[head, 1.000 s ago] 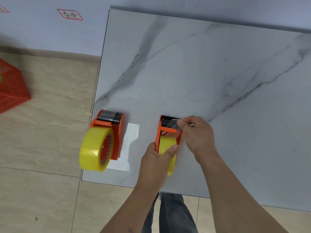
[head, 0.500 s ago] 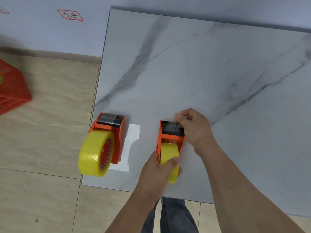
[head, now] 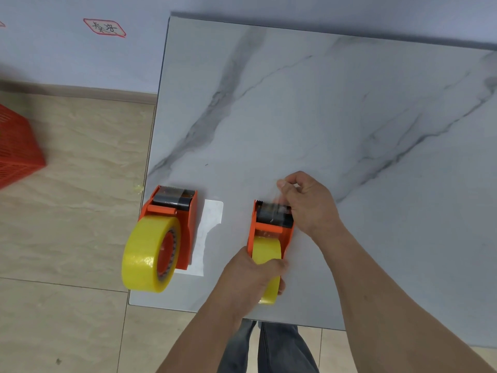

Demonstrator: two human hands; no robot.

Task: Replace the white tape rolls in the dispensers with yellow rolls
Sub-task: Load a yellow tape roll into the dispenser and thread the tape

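Two orange tape dispensers stand near the table's front left corner, each with a yellow roll mounted. The left dispenser (head: pixel 185 227) stands untouched with its big yellow roll (head: pixel 146 255) hanging past the table edge. My left hand (head: pixel 250 278) is closed around the yellow roll (head: pixel 266 250) of the right dispenser (head: pixel 271 230). My right hand (head: pixel 306 203) pinches the clear free end of the tape (head: pixel 279 195) above the dispenser's serrated blade, with the strip stretched over the black roller.
A white paper sheet (head: pixel 211 224) lies under and beside the left dispenser on the marble table (head: pixel 322 117). A red plastic basket (head: pixel 16 146) sits on the tiled floor at far left. My legs show below the table's front edge.
My right hand has moved away from me, past the blade, drawing the tape end over the roller. My left hand has slid down onto the roll's near side.
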